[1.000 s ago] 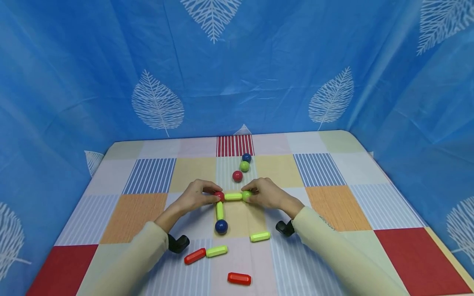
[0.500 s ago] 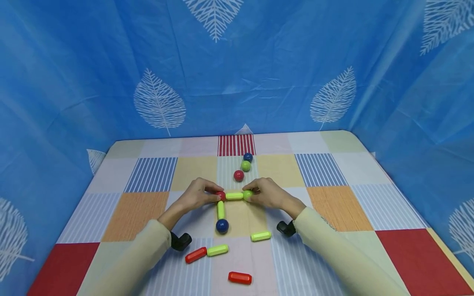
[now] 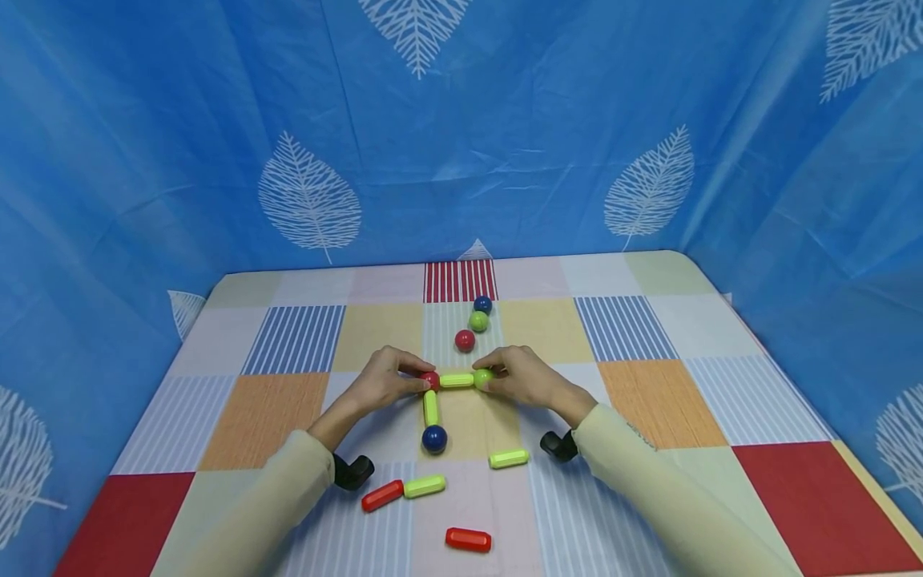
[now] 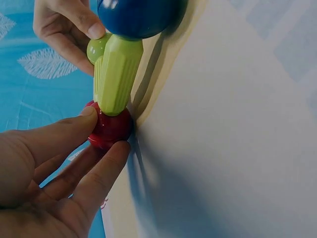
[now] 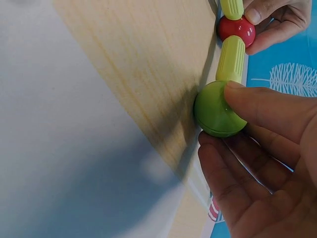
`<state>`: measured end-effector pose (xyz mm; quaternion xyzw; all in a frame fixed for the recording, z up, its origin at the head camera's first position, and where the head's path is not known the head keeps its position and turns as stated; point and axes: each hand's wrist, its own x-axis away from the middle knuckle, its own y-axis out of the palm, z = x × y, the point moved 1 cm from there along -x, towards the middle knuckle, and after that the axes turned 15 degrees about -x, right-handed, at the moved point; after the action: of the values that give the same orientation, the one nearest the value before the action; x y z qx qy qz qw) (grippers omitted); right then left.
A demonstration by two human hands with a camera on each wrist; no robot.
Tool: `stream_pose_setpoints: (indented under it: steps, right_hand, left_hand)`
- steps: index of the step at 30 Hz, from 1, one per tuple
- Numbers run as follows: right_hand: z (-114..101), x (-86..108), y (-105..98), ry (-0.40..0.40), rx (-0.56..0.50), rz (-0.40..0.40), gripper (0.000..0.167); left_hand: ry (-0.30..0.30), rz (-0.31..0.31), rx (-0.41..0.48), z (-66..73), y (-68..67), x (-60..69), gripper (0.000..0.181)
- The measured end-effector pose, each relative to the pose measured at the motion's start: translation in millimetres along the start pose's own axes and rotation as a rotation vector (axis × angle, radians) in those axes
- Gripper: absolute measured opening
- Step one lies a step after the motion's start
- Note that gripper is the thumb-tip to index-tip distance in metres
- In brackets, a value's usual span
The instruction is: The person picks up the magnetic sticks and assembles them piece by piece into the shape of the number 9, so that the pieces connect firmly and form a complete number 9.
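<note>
My left hand (image 3: 385, 380) pinches a red ball (image 4: 112, 130) between thumb and fingers. A green ball (image 5: 218, 110) is pinched the same way by my right hand (image 3: 530, 378). Between the two balls lies a yellow-green rod (image 3: 457, 381), touching both. A second yellow-green rod (image 4: 119, 74) runs from the red ball toward the near side and meets a blue ball (image 3: 434, 439). Together these pieces form an L-shaped corner flat on the cloth.
Behind the hands sit a loose red ball (image 3: 465, 340), a green ball (image 3: 478, 321) and a blue ball (image 3: 482, 304). Nearer lie a yellow-green rod (image 3: 508, 458), a red rod (image 3: 382, 496) end to end with another yellow-green rod (image 3: 425, 486), and a separate red rod (image 3: 468, 539). A blue curtain (image 3: 461, 136) surrounds the table.
Both hands keep the same hold on the red and green balls. Only a slight shift of the whole head view shows; the pieces stay in place.
</note>
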<state>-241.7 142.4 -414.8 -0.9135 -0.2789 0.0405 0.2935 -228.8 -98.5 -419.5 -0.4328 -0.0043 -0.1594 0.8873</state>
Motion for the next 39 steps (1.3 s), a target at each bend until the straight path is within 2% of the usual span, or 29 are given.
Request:
stream_pose_setpoints:
  steps: [7, 12, 20, 25, 31, 39]
  right_hand:
    - [-0.3, 0.5, -0.4, 0.001, 0.008, -0.001, 0.033]
    - [-0.5, 0.8, -1.0, 0.003, -0.003, 0.001, 0.034]
    - [3.9, 4.1, 0.6, -0.013, -0.031, 0.006, 0.035]
    - [6.5, 8.8, 0.7, -0.025, -0.051, 0.022, 0.045]
    - [10.3, 24.9, -3.5, 0.002, -0.108, 0.084, 0.050]
    - [17.5, 63.7, -1.5, 0.054, -0.220, 0.088, 0.047]
  left_hand:
    - [0.037, 0.002, 0.006, -0.6, -2.4, 1.0, 0.022]
    - [0.014, -0.002, 0.002, 1.1, -2.2, 0.9, 0.022]
    - [0.036, -0.004, -0.003, 0.8, -2.3, 0.5, 0.022]
    - [0.051, -0.004, 0.004, -0.2, -2.8, 1.5, 0.023]
    - [0.049, -0.004, -0.001, -1.9, -3.6, 2.5, 0.022]
    - [0.040, -0.006, 0.004, -2.5, -2.7, 1.7, 0.023]
